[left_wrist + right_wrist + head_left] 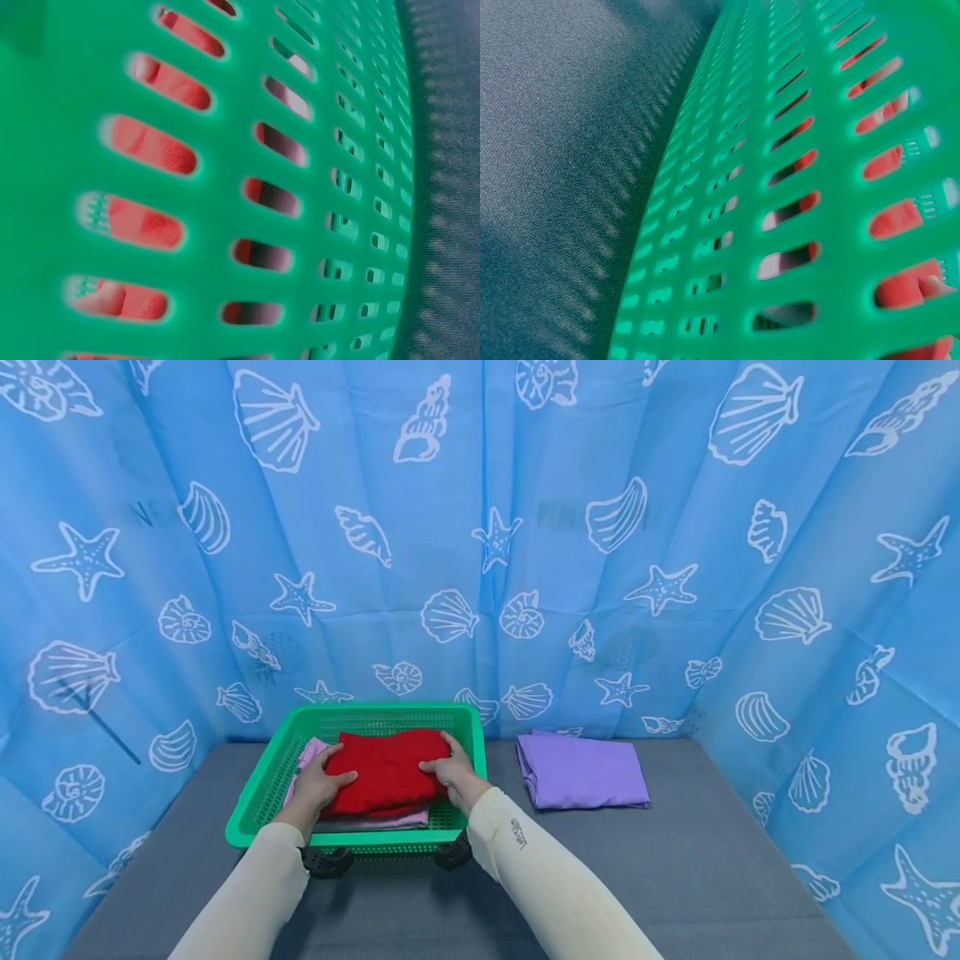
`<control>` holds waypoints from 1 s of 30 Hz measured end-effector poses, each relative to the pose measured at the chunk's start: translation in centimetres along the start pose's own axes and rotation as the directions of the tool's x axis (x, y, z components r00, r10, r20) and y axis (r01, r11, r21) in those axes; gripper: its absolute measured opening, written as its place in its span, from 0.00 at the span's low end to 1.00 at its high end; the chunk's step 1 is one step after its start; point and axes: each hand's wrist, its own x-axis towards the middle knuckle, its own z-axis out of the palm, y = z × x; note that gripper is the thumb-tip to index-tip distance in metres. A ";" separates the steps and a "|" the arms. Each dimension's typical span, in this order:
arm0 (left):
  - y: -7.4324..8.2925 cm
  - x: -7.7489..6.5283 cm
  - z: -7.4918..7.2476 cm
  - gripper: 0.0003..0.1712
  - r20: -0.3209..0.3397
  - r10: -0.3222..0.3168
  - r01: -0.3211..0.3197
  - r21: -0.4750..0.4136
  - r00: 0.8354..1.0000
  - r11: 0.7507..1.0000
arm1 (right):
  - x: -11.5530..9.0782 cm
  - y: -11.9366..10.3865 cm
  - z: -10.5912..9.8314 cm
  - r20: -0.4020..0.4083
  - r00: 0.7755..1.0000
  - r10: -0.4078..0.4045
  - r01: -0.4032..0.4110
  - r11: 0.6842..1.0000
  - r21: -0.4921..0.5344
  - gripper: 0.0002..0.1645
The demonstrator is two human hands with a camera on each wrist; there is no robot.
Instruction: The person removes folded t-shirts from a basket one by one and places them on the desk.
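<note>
Both hands grip a folded red cloth [387,772] at its two sides, inside a green plastic basket [243,806]. My left hand [318,787] holds the left side, its thumb lying on top. On the right side, my right hand [454,772] has its thumb on the upper face too. Pink folded cloth [312,750] shows under and left of the red one. Through the slots of the basket wall [217,180] the left wrist view shows red fabric [154,146] and part of a finger. Red fabric [896,219] also appears behind the slots in the right wrist view.
A folded purple cloth [585,772] lies on the grey tabletop [675,868], right of the basket. Blue curtains [480,527] with white shell prints hang behind the table and along both sides. The basket rim stands between the wrists and the cloths.
</note>
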 end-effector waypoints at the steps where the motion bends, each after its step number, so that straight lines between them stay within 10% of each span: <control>1: 0.0 0.0 -0.1 0.43 -0.001 -0.009 0.009 -0.013 1.000 1.000 | 0.1 0.1 0.0 0.000 1.000 -0.004 0.004 1.000 0.001 0.46; 30: 0.2 -0.2 -0.1 0.36 -0.049 0.027 -0.031 -0.079 0.998 0.996 | 0.3 -0.3 0.1 -0.010 0.998 -0.056 0.057 0.997 0.047 0.46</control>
